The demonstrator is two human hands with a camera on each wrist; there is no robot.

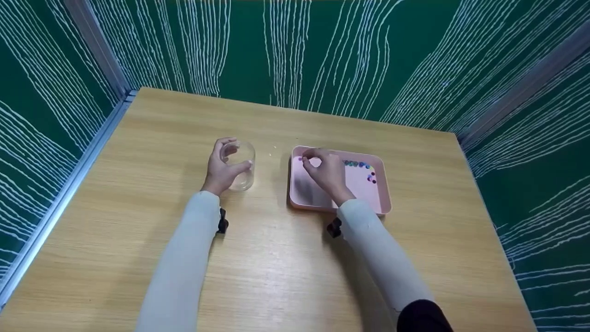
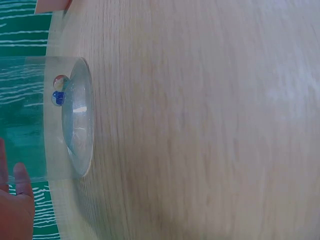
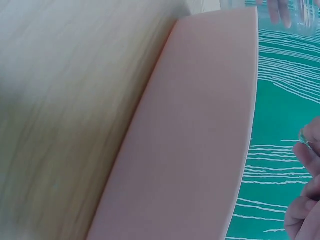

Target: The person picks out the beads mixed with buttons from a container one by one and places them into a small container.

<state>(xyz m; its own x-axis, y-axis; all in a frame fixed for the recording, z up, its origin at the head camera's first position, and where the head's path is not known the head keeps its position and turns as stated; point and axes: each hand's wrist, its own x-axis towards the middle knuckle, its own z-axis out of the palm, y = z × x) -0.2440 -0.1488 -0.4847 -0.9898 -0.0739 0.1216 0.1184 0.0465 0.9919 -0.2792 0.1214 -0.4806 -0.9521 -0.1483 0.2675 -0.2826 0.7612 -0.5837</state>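
Observation:
My left hand holds a clear jar upright on the table, thumb and fingers around its sides. Inside, near the jar's bottom, lie a blue marble and a reddish one, seen in the left wrist view. To the right, my right hand is over a pink tray, its thumb and fingertips pinching a small greenish glass marble. Several marbles line the tray's far side and far right corner. The hand hides part of the tray floor.
Both stand on a wooden table, the tray a short way right of the jar. A few tiny pale specks lie between them. Green panels with white wavy lines rise behind the table and at its sides.

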